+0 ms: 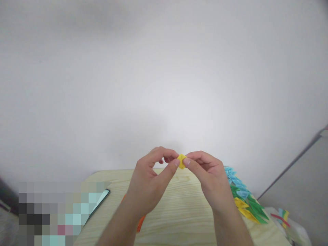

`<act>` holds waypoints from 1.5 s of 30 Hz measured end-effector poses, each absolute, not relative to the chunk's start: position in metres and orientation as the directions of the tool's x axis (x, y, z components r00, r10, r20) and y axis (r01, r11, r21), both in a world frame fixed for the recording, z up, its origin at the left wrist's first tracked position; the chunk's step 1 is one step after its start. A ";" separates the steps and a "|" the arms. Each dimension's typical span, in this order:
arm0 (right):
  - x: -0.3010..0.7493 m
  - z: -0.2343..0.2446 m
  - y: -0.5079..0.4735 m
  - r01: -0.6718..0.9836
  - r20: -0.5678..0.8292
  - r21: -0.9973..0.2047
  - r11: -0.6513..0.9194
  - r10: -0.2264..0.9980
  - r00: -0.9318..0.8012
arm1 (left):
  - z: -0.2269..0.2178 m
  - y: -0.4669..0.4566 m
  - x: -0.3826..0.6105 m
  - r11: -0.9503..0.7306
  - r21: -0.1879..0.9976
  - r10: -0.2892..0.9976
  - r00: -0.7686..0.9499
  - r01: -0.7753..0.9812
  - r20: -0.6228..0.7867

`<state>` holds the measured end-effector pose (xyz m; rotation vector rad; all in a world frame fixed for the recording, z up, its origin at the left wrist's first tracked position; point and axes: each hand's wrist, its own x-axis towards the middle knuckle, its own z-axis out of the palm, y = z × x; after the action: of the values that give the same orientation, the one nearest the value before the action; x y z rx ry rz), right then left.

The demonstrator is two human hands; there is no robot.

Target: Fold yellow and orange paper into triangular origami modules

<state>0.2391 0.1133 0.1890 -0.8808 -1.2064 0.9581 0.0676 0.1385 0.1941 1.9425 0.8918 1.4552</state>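
Observation:
My left hand (151, 179) and my right hand (208, 177) meet above a light wooden table (176, 212). Between their thumbs and forefingers they pinch a small folded yellow paper piece (181, 160). Both hands are closed on it, the left from the left side, the right from the right. The other fingers curl behind the paper.
A pile of folded blue, green and yellow paper pieces (243, 198) lies at the table's right edge. An orange piece (140, 223) shows under my left forearm. A dark-edged flat device (101, 201) lies at the left beside a blurred patch. A white wall rises behind the table.

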 end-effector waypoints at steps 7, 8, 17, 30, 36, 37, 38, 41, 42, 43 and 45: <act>0.241 0.187 0.113 0.196 0.448 -0.882 0.428 0.891 0.073 | 0.197 0.137 0.067 -0.687 0.636 0.720 0.217 0.352 0.659; 0.241 0.188 0.112 0.239 0.467 -0.866 0.439 0.881 0.073 | 0.196 0.137 0.067 -0.696 0.614 0.710 0.231 0.371 0.665; 0.240 0.190 0.108 0.394 0.486 -0.816 0.422 0.871 0.074 | 0.197 0.143 0.069 -0.714 0.454 0.667 0.320 0.533 0.673; 0.239 0.190 0.111 0.399 0.434 -0.838 0.373 0.898 0.070 | 0.190 0.142 0.070 -0.682 0.426 0.694 0.341 0.595 0.635; 0.235 0.190 0.111 0.318 0.401 -0.882 0.347 0.907 0.124 | 0.189 0.141 0.071 -0.651 0.510 0.732 0.290 0.562 0.616; 0.234 0.190 0.111 0.308 0.403 -0.885 0.349 0.906 0.132 | 0.189 0.141 0.071 -0.650 0.520 0.734 0.281 0.554 0.618; 0.234 0.190 0.112 0.300 0.405 -0.887 0.351 0.904 0.139 | 0.190 0.141 0.072 -0.650 0.530 0.735 0.272 0.545 0.621; 0.232 0.190 0.112 0.289 0.409 -0.890 0.354 0.898 0.161 | 0.190 0.140 0.073 -0.647 0.560 0.739 0.244 0.518 0.628; 0.232 0.190 0.112 0.286 0.410 -0.891 0.353 0.896 0.170 | 0.190 0.140 0.074 -0.647 0.568 0.740 0.239 0.508 0.629; 0.232 0.189 0.113 0.283 0.410 -0.892 0.353 0.894 0.178 | 0.190 0.140 0.074 -0.648 0.575 0.740 0.234 0.499 0.631; 0.232 0.188 0.113 0.274 0.409 -0.896 0.350 0.891 0.198 | 0.191 0.139 0.075 -0.651 0.586 0.739 0.227 0.482 0.635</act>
<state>0.2317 0.1131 0.1875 -1.1795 -1.3430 0.6133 0.0746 0.1390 0.1910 2.2372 1.1463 1.3913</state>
